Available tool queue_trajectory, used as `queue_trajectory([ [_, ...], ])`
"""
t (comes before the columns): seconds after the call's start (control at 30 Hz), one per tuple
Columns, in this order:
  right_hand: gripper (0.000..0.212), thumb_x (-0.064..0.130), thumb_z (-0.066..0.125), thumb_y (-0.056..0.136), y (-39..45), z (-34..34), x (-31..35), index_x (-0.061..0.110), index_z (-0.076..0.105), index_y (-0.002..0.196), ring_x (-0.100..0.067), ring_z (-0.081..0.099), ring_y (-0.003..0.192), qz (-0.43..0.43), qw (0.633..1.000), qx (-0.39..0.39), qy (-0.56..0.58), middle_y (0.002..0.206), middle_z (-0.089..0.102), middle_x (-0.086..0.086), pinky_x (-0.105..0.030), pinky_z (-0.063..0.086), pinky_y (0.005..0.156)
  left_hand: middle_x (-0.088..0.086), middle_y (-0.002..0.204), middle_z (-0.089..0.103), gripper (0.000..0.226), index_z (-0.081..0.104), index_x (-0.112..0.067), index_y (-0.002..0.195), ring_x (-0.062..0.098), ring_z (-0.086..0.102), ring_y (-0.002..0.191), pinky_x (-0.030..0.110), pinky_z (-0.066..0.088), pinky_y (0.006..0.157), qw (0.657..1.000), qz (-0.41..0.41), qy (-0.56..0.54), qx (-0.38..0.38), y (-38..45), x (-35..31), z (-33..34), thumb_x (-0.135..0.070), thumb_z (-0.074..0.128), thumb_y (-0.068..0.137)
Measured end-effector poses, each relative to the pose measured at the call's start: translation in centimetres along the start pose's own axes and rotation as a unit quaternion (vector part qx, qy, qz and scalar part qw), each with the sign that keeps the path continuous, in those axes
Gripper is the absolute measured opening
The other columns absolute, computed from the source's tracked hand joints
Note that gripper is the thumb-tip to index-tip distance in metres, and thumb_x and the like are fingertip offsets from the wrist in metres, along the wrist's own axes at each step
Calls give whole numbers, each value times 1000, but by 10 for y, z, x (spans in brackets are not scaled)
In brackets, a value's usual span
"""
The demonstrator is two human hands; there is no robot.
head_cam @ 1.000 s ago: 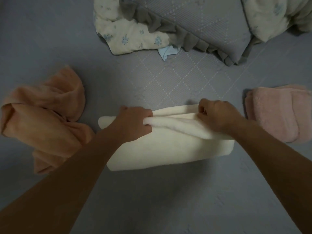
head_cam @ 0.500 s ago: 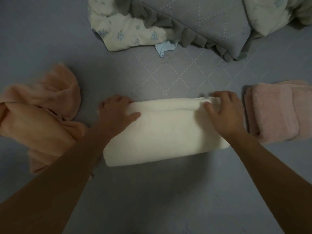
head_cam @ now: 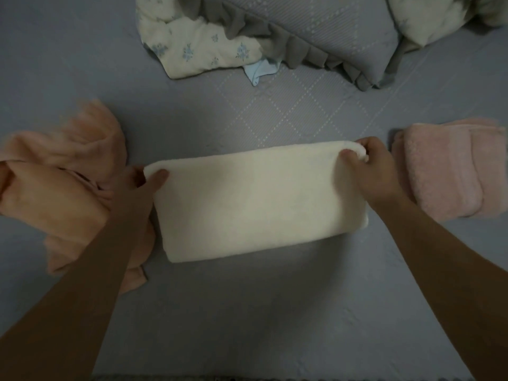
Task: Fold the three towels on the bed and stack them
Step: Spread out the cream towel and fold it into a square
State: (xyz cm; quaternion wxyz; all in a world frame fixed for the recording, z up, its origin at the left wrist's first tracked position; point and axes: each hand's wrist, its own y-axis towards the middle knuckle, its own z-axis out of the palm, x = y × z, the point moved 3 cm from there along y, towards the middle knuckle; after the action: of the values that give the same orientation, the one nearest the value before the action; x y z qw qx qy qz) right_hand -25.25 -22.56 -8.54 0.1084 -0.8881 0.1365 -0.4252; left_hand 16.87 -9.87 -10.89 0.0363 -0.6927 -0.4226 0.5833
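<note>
Toward the left edge of the bed [head_cam: 247, 325] lies the peach towel [head_cam: 63, 188], still a crumpled heap with loose folds, part of it cut off by the picture's border and part hidden under the left forearm, so its true outline cannot be made out. It looks soft and limp, likely to sag wherever it is not supported, so I judge it needs to be spread flat and taken by two corners. Just beside it, the left hand [head_cam: 137, 188] pinches the far left corner of the cream towel [head_cam: 255, 202], thumb on top and fingers tucked underneath, out of sight. That cream towel sits near the middle of the bed, folded into a long thick rectangle; it seems light, plush and floppy, not slippery, and its layers could slide apart if lifted by one end only, so the corners or both short ends are the sensible holds. The right hand [head_cam: 368, 171] pinches the far right corner, its fingers curled around the bunched edge. Near the right edge rests the pink towel [head_cam: 450, 171], already folded, its far side running out of view. Along the far edge lie a ruffled grey pillow [head_cam: 330, 31] and floral bedding [head_cam: 198, 50], dim and partly cropped.
</note>
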Motion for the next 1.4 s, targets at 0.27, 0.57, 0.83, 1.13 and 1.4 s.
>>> queue_trajectory([
  [0.27, 45, 40, 73, 82, -38, -5, -33, 21, 57, 119, -11, 63, 93, 90, 987, 117, 63, 110, 65, 3, -31, 49, 78, 2, 112, 71, 79, 61, -13, 120, 20, 67, 102, 32, 53, 80, 991, -15, 103, 85, -28, 40, -3, -67, 76, 64],
  [0.57, 20, 32, 61, 89, -41, -11, -35, 22, 60, 71, 8, 53, 54, 85, 994, -8, 63, 69, 61, 12, -17, 43, 52, 2, 97, 74, 19, 65, -14, 102, 19, 68, 86, 31, 55, 70, 995, -73, -56, -30, -60, 43, -6, -30, 61, 94],
  [0.83, 11, 35, 60, 89, -43, -3, -54, 25, 63, 92, 0, 55, 71, 111, 994, 23, 10, 85, 66, 8, -25, 40, 71, 21, 87, 64, 15, 63, -56, 90, 37, 60, 86, 50, 51, 79, 997, -4, 81, -11, -85, 40, 11, -41, 63, 89],
  [1.13, 11, 32, 54, 88, -22, -4, -11, 27, 58, 79, 2, 53, 68, 38, 998, -34, 38, 75, 60, 13, -22, 42, 61, 0, 84, 64, 41, 61, -17, 82, 20, 57, 82, 46, 51, 80, 993, -45, 63, -93, -42, 40, 3, -57, 55, 78],
  [1.4, 13, 33, 58, 91, -43, 5, -66, 20, 58, 93, -20, 53, 86, 136, 985, 39, -102, 90, 60, 1, -29, 36, 78, -4, 94, 67, 32, 62, -32, 99, 15, 60, 85, 34, 48, 78, 991, 34, 120, -52, -29, 24, 4, -57, 49, 86],
])
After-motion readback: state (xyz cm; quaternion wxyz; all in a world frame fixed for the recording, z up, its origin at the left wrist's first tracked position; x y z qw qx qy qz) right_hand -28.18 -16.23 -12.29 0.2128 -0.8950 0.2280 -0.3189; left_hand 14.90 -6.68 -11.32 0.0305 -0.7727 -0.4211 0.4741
